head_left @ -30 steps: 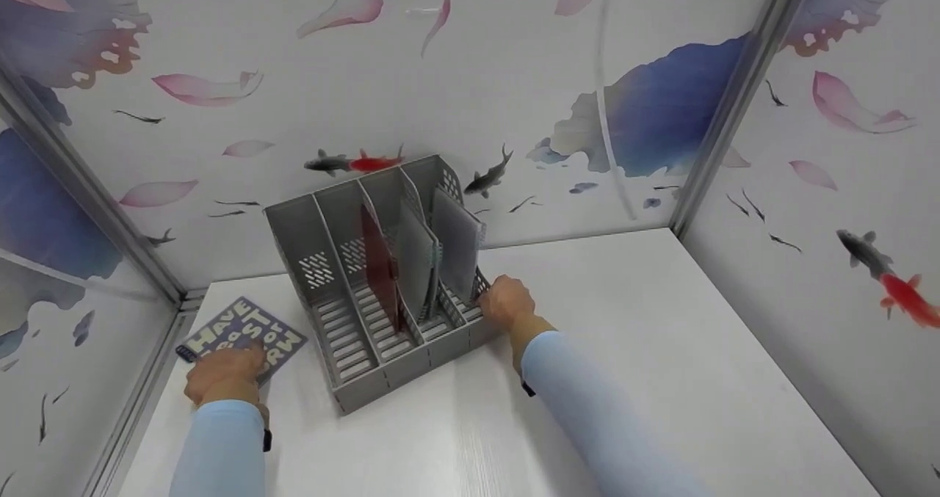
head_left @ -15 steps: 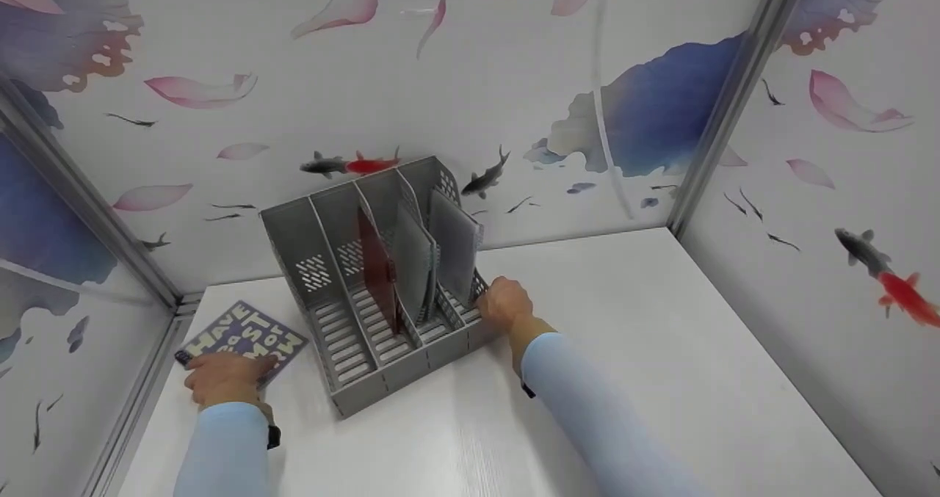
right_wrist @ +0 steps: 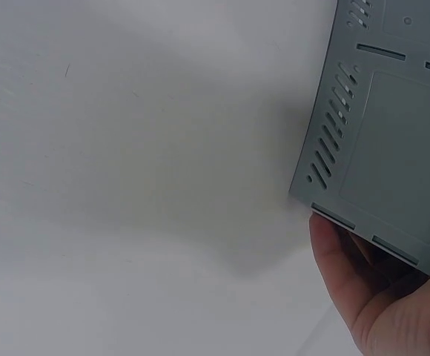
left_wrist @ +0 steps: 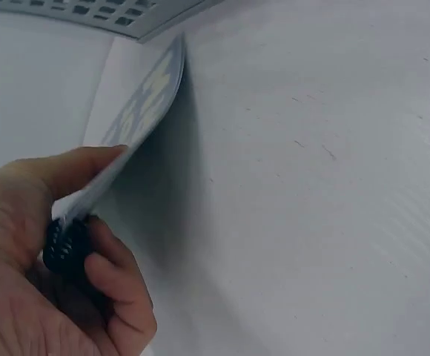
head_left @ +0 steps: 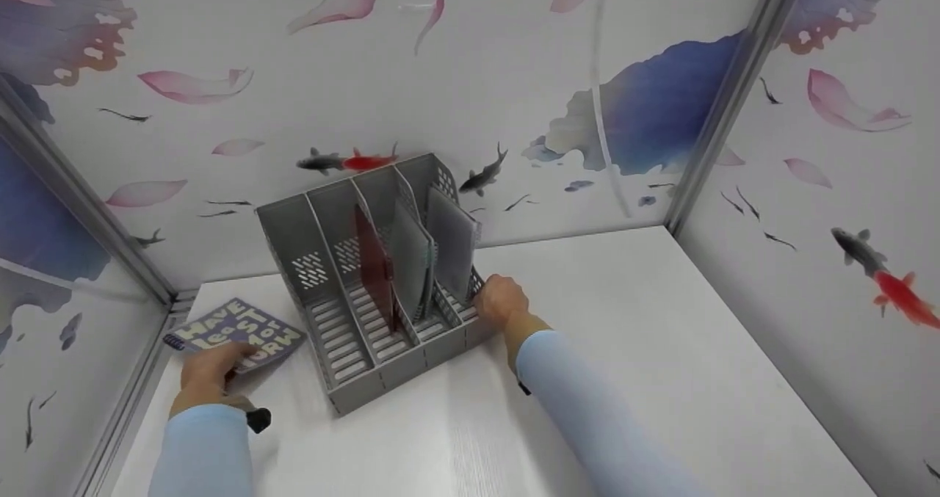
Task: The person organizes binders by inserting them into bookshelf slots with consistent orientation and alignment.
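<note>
My left hand (head_left: 207, 376) pinches a purple spiral notebook (head_left: 246, 329) with pale lettering on its cover. Thumb on top and fingers below, it holds the notebook near the black spiral binding (left_wrist: 68, 248), and in the left wrist view the notebook (left_wrist: 150, 104) tilts up above the white surface with a shadow beneath. A grey divided file rack (head_left: 400, 371) stands at the centre. My right hand (head_left: 503, 302) grips its front right corner; in the right wrist view the fingers curl round the edge of the grey panel (right_wrist: 397, 148).
Upright in the rack's slots stand a red notebook (head_left: 373, 269), a pale grey notebook (head_left: 410, 262) and another pale one (head_left: 452, 244) at the right. The white tabletop (head_left: 646, 350) meets printed wall panels (head_left: 411, 93) at the back and sides.
The notebook lay flat under my left hand before; now its near side is lifted and the thumb and fingers hold it. My right hand stays on the rack's corner.
</note>
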Motion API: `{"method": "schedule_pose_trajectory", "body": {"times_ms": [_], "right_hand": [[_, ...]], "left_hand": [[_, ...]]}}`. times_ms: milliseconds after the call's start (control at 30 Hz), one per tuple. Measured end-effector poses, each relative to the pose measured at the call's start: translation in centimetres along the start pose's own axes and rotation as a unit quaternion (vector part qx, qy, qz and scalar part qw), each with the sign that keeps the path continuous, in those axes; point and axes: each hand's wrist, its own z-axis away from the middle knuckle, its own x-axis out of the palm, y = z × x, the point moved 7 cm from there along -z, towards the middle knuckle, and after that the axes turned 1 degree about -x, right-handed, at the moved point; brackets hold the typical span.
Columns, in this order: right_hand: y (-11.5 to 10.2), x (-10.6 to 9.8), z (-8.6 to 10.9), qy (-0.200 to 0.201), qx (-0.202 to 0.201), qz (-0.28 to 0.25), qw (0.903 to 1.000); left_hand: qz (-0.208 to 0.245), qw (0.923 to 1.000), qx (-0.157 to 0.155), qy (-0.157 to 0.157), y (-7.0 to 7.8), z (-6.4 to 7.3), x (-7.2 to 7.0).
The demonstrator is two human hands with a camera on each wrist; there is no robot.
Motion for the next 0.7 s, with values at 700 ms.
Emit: {"method": "schedule_pose_trajectory", "body": {"times_ms": [700], "right_hand": [[-0.2,-0.2,0.2,-0.006,-0.026,0.032,0.9991]], "left_hand": [[-0.055,0.9790,0.122,-0.154,5.1,1.2,-1.2]]}}
